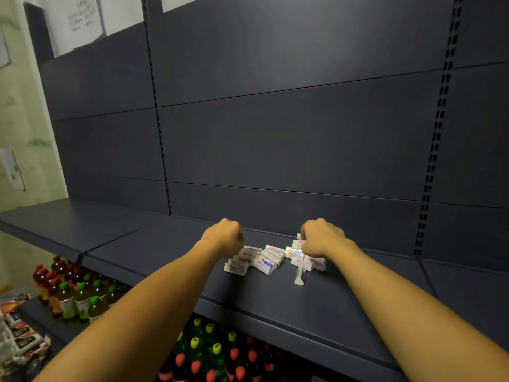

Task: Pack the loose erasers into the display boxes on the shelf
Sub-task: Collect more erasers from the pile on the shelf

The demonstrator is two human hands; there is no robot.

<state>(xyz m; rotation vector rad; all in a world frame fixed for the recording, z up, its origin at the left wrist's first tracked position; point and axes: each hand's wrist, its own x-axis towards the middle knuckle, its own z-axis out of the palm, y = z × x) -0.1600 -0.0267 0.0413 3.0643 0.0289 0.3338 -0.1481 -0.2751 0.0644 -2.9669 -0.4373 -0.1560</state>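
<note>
From the head camera, both bare arms reach to a dark blue shelf (154, 252). The loose erasers (259, 259), small white wrapped blocks, lie in a heap near the shelf's back panel (275, 139). The left hand (224, 235) hovers at the heap's left edge with fingers curled under; whether it holds anything cannot be told. The right hand (321, 238) rests on the heap's right part, fingers curled around some erasers. Drink bottles (80, 296) stand on the lower shelves.
</note>
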